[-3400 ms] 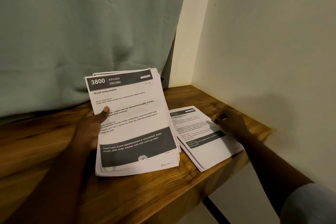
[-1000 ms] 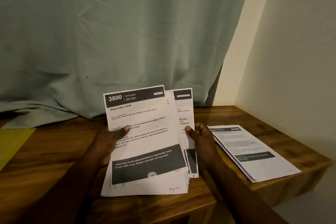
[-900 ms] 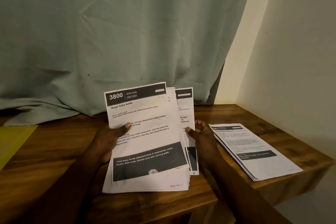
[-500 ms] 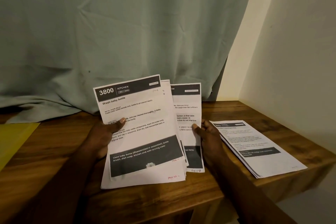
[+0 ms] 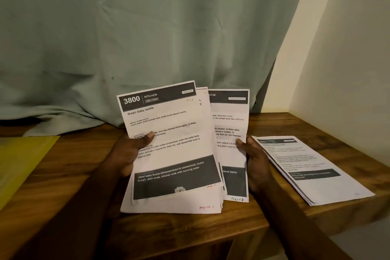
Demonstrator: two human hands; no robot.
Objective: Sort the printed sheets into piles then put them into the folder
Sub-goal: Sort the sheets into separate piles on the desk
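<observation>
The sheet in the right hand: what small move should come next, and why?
Probably slide that sheet free to the right and lay it on the flat pile on the table. The right hand pinches its edge, it sticks out from behind the stack gripped by the left hand, and the pile lies close by.

- Held stack of sheets: white paper with black print. A charcoal band runs across the head and a charcoal block sits near the foot, both lettered in white. There is red handwriting at the lower right corner.
- Fanned-out sheet: the same white with charcoal bands. The corner note looks dark rather than red, though dim light blurs it.
- Flat pile: white, with a dark header and bar.
- Folder: yellow.
- Table: warm brown wood with darker streaked grain.
- Curtain: plain pale grey-green.
- Wall: cream.
</observation>
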